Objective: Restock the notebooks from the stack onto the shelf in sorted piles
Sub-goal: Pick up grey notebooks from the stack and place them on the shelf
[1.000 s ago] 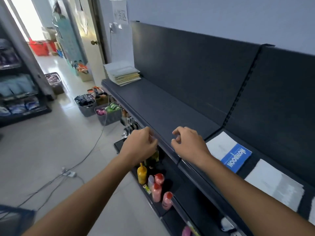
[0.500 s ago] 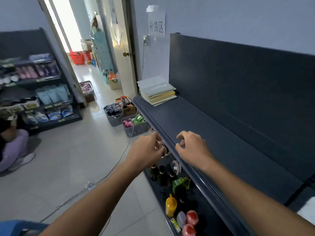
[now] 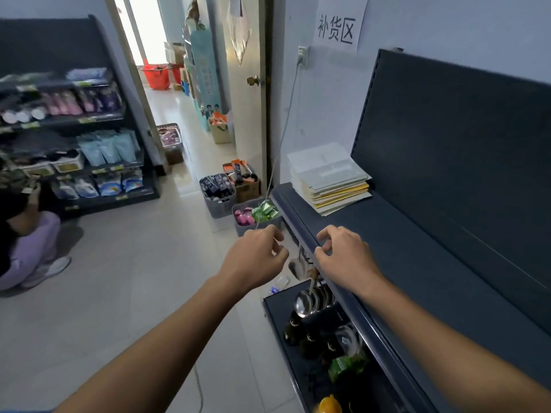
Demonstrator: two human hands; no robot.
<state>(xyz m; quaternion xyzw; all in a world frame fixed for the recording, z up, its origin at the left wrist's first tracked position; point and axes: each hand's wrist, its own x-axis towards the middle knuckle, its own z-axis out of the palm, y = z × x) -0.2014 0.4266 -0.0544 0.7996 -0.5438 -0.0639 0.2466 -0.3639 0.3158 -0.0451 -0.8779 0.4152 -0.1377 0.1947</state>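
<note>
The wall [image 3: 447,31] is pale blue-grey and carries a paper sign [image 3: 338,23] above a white socket [image 3: 302,52]. Beside it a cream door [image 3: 250,120] with a brass knob [image 3: 252,81] stands open to a corridor [image 3: 176,111] — strong daylight comes from its far end. The floor [image 3: 134,278] is of light glossy tiles. At the left stands a dark rack [image 3: 143,162] with packets [image 3: 108,147], perhaps wipes — that part is blurred.
</note>
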